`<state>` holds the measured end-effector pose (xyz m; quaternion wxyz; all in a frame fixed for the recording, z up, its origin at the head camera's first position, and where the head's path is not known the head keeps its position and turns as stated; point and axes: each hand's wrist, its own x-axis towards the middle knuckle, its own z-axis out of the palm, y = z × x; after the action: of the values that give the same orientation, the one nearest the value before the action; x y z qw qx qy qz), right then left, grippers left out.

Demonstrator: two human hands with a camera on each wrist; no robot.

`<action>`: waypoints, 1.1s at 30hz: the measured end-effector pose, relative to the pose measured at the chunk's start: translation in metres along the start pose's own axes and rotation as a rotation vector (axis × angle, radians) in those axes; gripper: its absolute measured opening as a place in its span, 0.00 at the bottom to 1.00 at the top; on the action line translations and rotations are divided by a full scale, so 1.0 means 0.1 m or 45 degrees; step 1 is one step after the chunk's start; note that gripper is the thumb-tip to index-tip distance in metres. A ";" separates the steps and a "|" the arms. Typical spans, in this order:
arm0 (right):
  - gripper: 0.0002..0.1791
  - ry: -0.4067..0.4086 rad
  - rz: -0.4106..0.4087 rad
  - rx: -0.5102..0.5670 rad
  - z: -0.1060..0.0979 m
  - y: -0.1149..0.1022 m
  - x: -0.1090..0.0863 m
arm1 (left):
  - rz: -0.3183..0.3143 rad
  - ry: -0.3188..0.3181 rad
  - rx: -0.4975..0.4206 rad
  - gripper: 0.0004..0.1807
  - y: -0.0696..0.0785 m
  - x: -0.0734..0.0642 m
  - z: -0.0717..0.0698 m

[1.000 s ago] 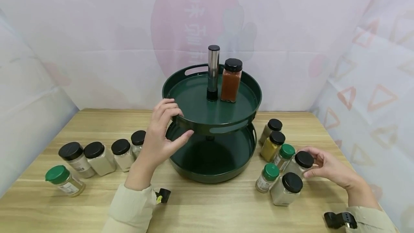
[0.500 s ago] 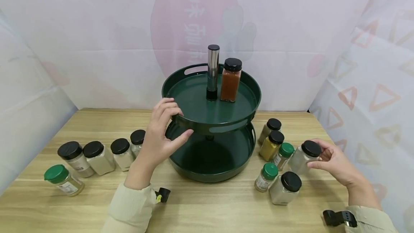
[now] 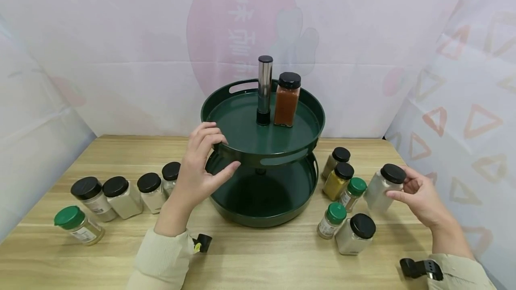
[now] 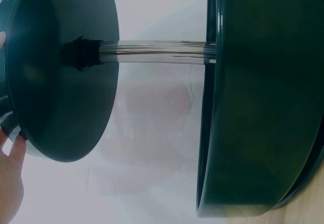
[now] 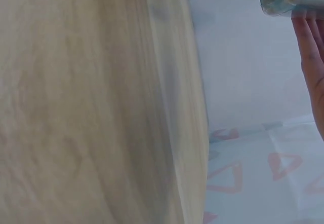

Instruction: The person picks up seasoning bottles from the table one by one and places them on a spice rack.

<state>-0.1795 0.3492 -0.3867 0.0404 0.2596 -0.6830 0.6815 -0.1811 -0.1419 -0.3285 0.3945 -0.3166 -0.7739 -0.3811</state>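
My right hand (image 3: 421,202) grips a clear spice jar (image 3: 380,191) with a black lid, pale inside, near its top. In the right wrist view the jar's base (image 5: 278,1) is raised off the wooden table. My left hand (image 3: 199,169) holds the front-left rim of a dark green two-tier round tray (image 3: 238,124), fingers over the edge and thumb below. On the upper tier a spice jar of red powder (image 3: 287,106) stands beside the metal centre post (image 3: 264,88). Nothing stands in the visible part of the lower tier (image 3: 262,222).
Right of the tray stand several spice jars: a yellow one (image 3: 336,185), green-lidded ones (image 3: 328,225) and a black-lidded square jar (image 3: 352,238). At left, several black-lidded jars (image 3: 125,200) and a green-lidded jar (image 3: 82,229) stand on the table (image 3: 242,258). Fabric walls (image 3: 141,79) enclose the table.
The right hand has lifted the black-lidded spice jar from among the others and moved it up and to the right. The left hand and the tray have stayed put.
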 end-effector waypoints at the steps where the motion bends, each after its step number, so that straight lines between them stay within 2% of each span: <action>1: 0.32 0.007 -0.006 0.005 0.01 -0.01 0.01 | 0.001 0.006 -0.002 0.29 0.00 0.00 0.00; 9: 0.32 0.058 -0.076 0.090 0.08 -0.05 0.11 | -0.002 0.010 0.000 0.29 0.00 -0.01 -0.01; 16: 0.27 0.029 -0.123 0.128 0.10 -0.11 0.21 | 0.005 0.018 -0.007 0.29 -0.01 -0.01 0.00; 23: 0.24 0.085 -0.164 0.200 0.12 -0.22 0.30 | 0.005 0.004 -0.006 0.29 -0.01 0.00 0.00; 30: 0.24 0.054 -0.233 0.186 0.11 -0.36 0.43 | -0.009 -0.009 -0.004 0.29 -0.01 0.00 0.00; 33: 0.24 0.068 -0.231 0.158 0.13 -0.44 0.50 | -0.012 -0.008 -0.004 0.29 -0.01 0.00 0.00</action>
<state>-0.2009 0.3247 -0.3267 0.1040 0.3040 -0.6119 0.7227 -0.1822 -0.1427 -0.3289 0.3897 -0.3147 -0.7760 -0.3832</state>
